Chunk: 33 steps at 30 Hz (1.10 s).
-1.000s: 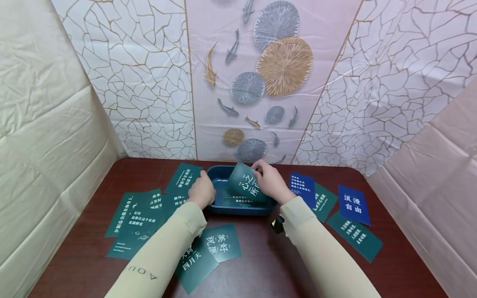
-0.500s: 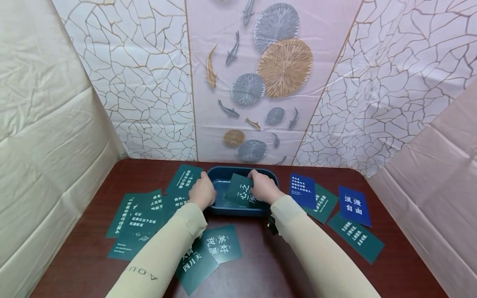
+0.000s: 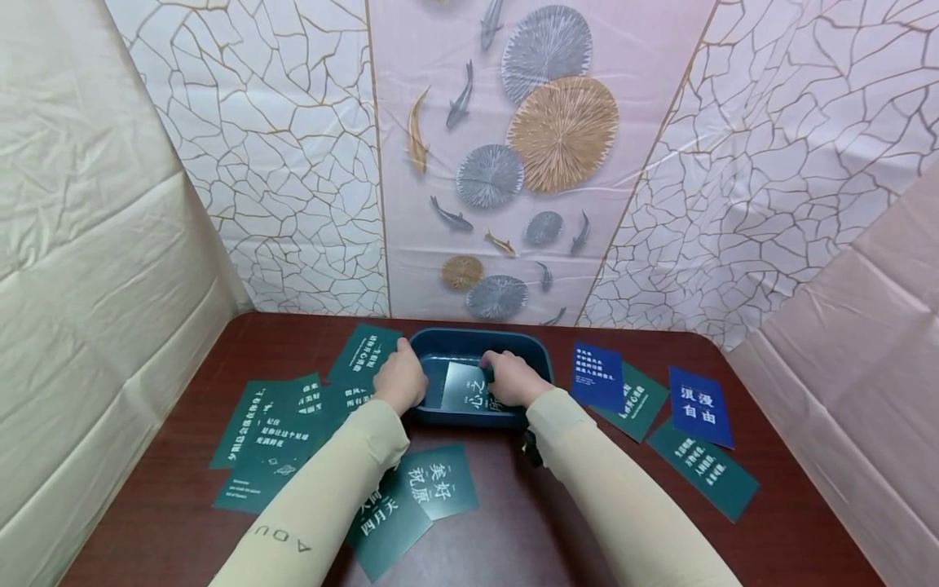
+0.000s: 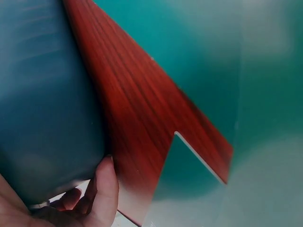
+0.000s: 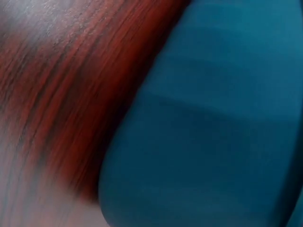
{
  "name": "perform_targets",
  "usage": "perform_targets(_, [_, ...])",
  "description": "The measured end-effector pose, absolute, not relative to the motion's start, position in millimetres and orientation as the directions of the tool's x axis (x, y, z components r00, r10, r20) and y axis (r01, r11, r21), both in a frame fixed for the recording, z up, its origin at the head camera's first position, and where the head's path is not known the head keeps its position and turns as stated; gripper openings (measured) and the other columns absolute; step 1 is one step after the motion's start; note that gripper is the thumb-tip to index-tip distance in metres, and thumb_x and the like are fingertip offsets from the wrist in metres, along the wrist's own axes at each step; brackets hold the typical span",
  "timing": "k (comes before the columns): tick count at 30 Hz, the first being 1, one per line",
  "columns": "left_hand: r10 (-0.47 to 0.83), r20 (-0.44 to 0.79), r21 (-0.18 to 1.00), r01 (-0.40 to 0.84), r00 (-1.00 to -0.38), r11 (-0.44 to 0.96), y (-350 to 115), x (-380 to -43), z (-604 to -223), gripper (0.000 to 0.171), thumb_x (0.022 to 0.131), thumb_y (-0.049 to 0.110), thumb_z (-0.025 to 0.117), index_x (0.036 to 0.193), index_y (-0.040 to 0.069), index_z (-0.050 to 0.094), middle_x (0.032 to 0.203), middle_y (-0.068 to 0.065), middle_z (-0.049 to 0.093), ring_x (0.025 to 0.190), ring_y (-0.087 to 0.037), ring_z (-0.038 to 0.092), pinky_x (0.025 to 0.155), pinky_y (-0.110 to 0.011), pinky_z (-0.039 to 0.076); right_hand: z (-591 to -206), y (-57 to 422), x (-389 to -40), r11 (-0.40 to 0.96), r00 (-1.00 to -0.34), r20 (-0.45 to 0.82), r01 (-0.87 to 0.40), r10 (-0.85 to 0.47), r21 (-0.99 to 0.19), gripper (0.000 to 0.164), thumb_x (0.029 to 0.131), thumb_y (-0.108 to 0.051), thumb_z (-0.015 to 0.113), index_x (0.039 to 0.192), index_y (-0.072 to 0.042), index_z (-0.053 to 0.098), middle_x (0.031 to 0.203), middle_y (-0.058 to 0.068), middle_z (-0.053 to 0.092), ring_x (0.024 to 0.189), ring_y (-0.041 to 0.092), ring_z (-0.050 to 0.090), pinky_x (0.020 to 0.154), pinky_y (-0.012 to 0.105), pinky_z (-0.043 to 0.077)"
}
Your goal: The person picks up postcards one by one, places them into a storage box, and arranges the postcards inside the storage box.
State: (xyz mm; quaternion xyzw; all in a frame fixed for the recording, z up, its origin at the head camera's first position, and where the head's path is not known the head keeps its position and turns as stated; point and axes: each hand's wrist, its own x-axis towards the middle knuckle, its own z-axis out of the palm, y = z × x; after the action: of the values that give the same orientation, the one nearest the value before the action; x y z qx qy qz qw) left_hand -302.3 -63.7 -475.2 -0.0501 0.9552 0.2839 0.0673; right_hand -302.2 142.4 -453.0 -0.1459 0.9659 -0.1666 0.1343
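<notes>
A dark blue rectangular tray (image 3: 462,418) stands at the back middle of the table. My left hand (image 3: 399,379) grips its left end; in the left wrist view, fingers (image 4: 105,187) curl against the tray's outer wall (image 4: 47,109). Inside the tray, my right hand (image 3: 515,378) pinches a dark green card (image 3: 460,385) with white characters by its right part. Light glares off that card, which lies low near the tray floor. The right wrist view holds only the tray's outer wall (image 5: 199,156) and the table; the right hand is outside it.
Several green cards overlap left of the tray, among them one with a planet drawing (image 3: 267,461). Two green cards, one reading sideways (image 3: 440,481), lie in front. To the right are blue cards (image 3: 700,408) and green cards (image 3: 704,465). Patterned cloth hangs behind.
My right hand has lowered the green card from a raised, tilted position down into the tray, moving slightly left and towards me. The left hand stays on the tray's left end.
</notes>
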Motion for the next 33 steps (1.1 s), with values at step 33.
perform_targets(33, [-0.061, -0.149, 0.522, -0.131, -0.987, 0.843, -62.3, -300.7, -473.3, 0.073, 0.095, 0.015, 0.056, 0.152, 0.000, 0.014, 0.126, -0.022, 0.057, 0.099, -0.037, 0.061, 0.082, -0.054, 0.049, -462.4, 144.2, -306.3, 0.919, -0.917, -0.231, -0.249, -0.326, -0.307, 0.032, 0.093, -0.022, 0.067, 0.122, -0.012, 0.060, 0.119, 0.012, 0.051, 0.111, 0.032, 0.047, 0.092, 0.048, 0.042])
